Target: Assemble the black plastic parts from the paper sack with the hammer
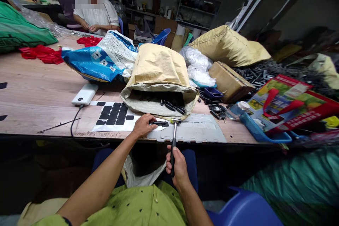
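Note:
My right hand (178,164) is wrapped round the black handle of a small hammer (174,137). The hammer's head, with a yellowish face at one end, is at the front edge of the bag's mouth. Close by on its left, my left hand (143,125) pinches a slim black part (158,123) low over the table edge. Beneath lies a grey sheet (201,129). To the left of that hand is a white sheet with rows of black rounded squares (113,114). A yellow woven bag (160,65) lies with its mouth towards me, several black parts (173,107) inside.
A white power bank (85,94) with a cable stands on the left. Behind it are a blue-and-white bag (97,60) and red pieces (42,54). On the right are a wooden box (230,81), a bottle (238,109) and a blue tray (261,130). Two people sit across the table.

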Demonstrator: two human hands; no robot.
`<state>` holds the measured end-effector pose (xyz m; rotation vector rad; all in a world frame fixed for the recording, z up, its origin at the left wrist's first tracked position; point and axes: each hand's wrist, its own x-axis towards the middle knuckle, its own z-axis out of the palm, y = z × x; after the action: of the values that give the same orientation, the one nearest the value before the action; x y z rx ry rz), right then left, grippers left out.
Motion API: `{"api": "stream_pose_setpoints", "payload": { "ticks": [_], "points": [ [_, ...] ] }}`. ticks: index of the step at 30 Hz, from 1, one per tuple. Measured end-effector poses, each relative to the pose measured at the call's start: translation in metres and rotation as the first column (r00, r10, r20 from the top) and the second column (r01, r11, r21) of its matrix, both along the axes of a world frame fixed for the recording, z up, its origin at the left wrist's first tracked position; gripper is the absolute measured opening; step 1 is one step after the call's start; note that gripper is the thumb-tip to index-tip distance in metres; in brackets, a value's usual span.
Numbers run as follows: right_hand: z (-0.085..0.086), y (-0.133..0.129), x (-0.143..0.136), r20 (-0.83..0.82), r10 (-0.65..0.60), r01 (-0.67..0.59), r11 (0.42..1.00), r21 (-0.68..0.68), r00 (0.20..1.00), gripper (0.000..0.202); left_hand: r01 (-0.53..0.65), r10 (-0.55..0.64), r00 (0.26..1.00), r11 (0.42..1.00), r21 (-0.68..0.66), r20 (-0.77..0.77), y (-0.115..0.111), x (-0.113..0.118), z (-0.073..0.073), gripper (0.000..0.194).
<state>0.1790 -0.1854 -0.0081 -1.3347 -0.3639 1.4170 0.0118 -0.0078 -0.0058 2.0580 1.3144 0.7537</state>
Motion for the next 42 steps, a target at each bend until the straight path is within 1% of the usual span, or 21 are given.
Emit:
{"api": "stream_pose_setpoints", "payload": {
  "ticks": [6, 8, 10, 12, 14, 16, 17, 19, 21, 24, 26, 28, 29, 31, 33, 34, 35, 36, 38, 40, 42],
  "points": [
    [-0.003, 0.000, 0.002, -0.075, 0.004, -0.004, 1.000, 0.001, 0.997, 0.059, 0.025, -0.025, 1.000, 0.999, 0.024, -0.006, 0.001, 0.000, 0.000, 0.017],
    [-0.003, -0.001, 0.003, -0.086, 0.004, -0.004, 1.000, 0.005, 0.996, 0.058, 0.049, -0.049, 0.999, 0.998, 0.039, -0.016, -0.001, 0.000, 0.004, 0.016],
    [-0.003, -0.001, 0.004, -0.096, 0.009, -0.008, 1.000, 0.006, 0.995, 0.057, 0.085, -0.082, 0.996, 0.995, 0.060, -0.044, -0.008, -0.003, 0.012, 0.015],
    [-0.003, -0.002, 0.005, -0.104, 0.014, -0.013, 1.000, 0.004, 0.994, 0.056, 0.131, -0.124, 0.988, 0.989, 0.075, -0.096, -0.023, -0.008, 0.023, 0.014],
    [-0.003, -0.002, 0.006, -0.105, 0.015, -0.014, 1.000, 0.007, 0.994, 0.055, 0.174, -0.162, 0.974, 0.983, 0.064, -0.159, -0.046, -0.017, 0.034, 0.015],
    [-0.004, -0.002, 0.006, -0.107, 0.014, -0.013, 1.000, 0.010, 0.994, 0.055, 0.204, -0.197, 0.958, 0.979, 0.016, -0.208, -0.071, -0.025, 0.039, 0.015],
    [-0.004, -0.002, 0.006, -0.107, 0.015, -0.013, 1.000, 0.013, 0.994, 0.056, 0.211, -0.209, 0.951, 0.977, -0.016, -0.227, -0.083, -0.028, 0.038, 0.015],
    [-0.004, -0.002, 0.005, -0.107, 0.015, -0.013, 1.000, 0.018, 0.994, 0.056, 0.215, -0.229, 0.936, 0.973, -0.083, -0.267, -0.103, -0.031, 0.029, 0.015],
    [-0.004, -0.002, 0.004, -0.100, 0.012, -0.009, 1.000, 0.022, 0.995, 0.057, 0.204, -0.236, 0.918, 0.970, -0.131, -0.318, -0.114, -0.030, 0.012, 0.015],
    [-0.002, -0.002, 0.005, -0.094, 0.012, -0.010, 1.000, 0.017, 0.996, 0.058, 0.154, -0.221, 0.883, 0.970, -0.190, -0.414, -0.118, -0.024, -0.020, 0.015],
    [0.000, -0.003, 0.006, -0.093, 0.017, -0.016, 1.000, 0.012, 0.996, 0.058, 0.124, -0.233, 0.840, 0.962, -0.244, -0.490, -0.116, -0.019, -0.035, 0.015],
    [0.000, -0.003, 0.007, -0.091, 0.022, -0.021, 1.000, 0.010, 0.996, 0.058, 0.138, -0.285, 0.806, 0.943, -0.303, -0.519, -0.112, -0.014, -0.036, 0.015],
    [0.000, -0.003, 0.008, -0.090, 0.023, -0.023, 1.000, 0.009, 0.996, 0.058, 0.170, -0.322, 0.805, 0.930, -0.327, -0.498, -0.108, -0.011, -0.031, 0.016],
    [0.000, -0.003, 0.008, -0.088, 0.023, -0.022, 1.000, 0.009, 0.996, 0.058, 0.279, -0.409, 0.828, 0.894, -0.352, -0.382, -0.098, -0.004, -0.011, 0.019],
    [-0.001, -0.002, 0.007, -0.092, 0.018, -0.018, 1.000, 0.004, 0.996, 0.058, 0.394, -0.478, 0.848, 0.857, -0.332, -0.227, -0.079, 0.008, 0.017, 0.022],
    [-0.001, -0.002, 0.007, -0.095, 0.018, -0.018, 1.000, 0.000, 0.995, 0.058, 0.425, -0.487, 0.857, 0.852, -0.306, -0.169, -0.066, 0.015, 0.031, 0.023],
    [-0.001, -0.002, 0.007, -0.098, 0.018, -0.019, 1.000, -0.004, 0.995, 0.058, 0.420, -0.466, 0.873, 0.869, -0.262, -0.147, -0.051, 0.024, 0.042, 0.025],
    [-0.001, -0.003, 0.007, -0.100, 0.021, -0.022, 1.000, -0.007, 0.995, 0.058, 0.378, -0.410, 0.898, 0.904, -0.198, -0.160, -0.035, 0.033, 0.051, 0.026],
    [0.000, -0.003, 0.007, -0.099, 0.026, -0.027, 1.000, -0.006, 0.995, 0.058, 0.251, -0.256, 0.947, 0.967, -0.050, -0.196, -0.001, 0.051, 0.060, 0.024],
    [0.000, -0.004, 0.007, -0.098, 0.027, -0.027, 1.000, 0.001, 0.995, 0.058, 0.135, -0.111, 0.972, 0.986, 0.102, -0.208, 0.031, 0.070, 0.058, 0.022],
    [-0.001, -0.005, 0.008, -0.100, 0.026, -0.026, 1.000, 0.003, 0.995, 0.058, 0.085, -0.035, 0.969, 0.977, 0.197, -0.244, 0.056, 0.085, 0.050, 0.021]
  ]
}}
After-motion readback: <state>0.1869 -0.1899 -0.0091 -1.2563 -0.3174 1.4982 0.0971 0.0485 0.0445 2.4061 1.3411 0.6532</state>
